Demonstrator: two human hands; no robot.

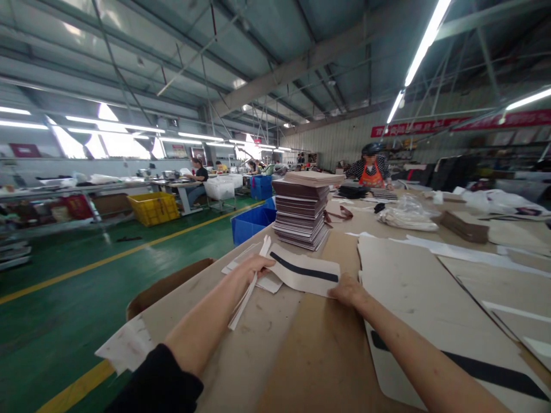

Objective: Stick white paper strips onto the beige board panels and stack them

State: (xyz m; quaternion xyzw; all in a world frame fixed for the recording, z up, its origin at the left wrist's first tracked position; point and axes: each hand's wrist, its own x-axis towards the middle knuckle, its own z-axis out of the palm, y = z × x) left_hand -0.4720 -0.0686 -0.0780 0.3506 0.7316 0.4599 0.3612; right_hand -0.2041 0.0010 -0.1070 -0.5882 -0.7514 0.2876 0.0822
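Between my hands, above the worktable, is a pale beige panel [301, 265] with a black strip along it, slightly bowed. My left hand [252, 268] is closed on its left end, and a bundle of thin white strips [244, 299] sits in or under the same hand; I cannot tell which. At the panel's right end, my right hand [348, 290] grips the lower corner. Pale flat pieces [270, 282] lie on the table beneath the left hand. To the right of my right hand lies a large beige sheet [404, 287], with a black strip near its front edge.
A tall stack of brown-edged panels [301, 212] stands just beyond my hands. Blue bins [249, 225] and a yellow crate [154, 209] are on the floor at left. A co-worker in an orange apron [371, 174] is across the table, near clear plastic bags [408, 213].
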